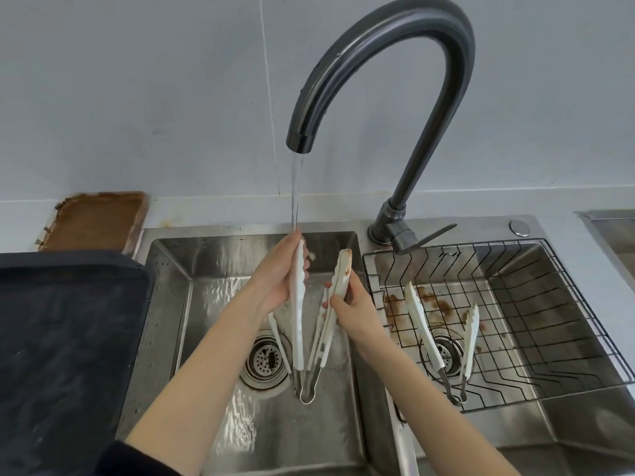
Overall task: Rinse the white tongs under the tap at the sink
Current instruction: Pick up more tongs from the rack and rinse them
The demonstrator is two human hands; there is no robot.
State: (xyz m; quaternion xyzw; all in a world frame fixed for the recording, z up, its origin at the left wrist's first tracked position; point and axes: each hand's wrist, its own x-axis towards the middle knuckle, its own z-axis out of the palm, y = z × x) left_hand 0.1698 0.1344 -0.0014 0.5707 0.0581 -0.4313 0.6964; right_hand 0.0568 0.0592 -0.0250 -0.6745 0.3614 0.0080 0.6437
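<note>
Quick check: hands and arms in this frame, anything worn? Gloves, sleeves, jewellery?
No gloves: left hand and right hand are both bare, forearms uncovered. No rings, watch or bracelets visible on fingers or wrists. Only clothing in view is a dark sleeve, pushed up near the left elbow at the bottom edge.

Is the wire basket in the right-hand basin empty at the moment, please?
No, a second pair of white tongs lies inside the wire basket, spread open over the drain.
</note>
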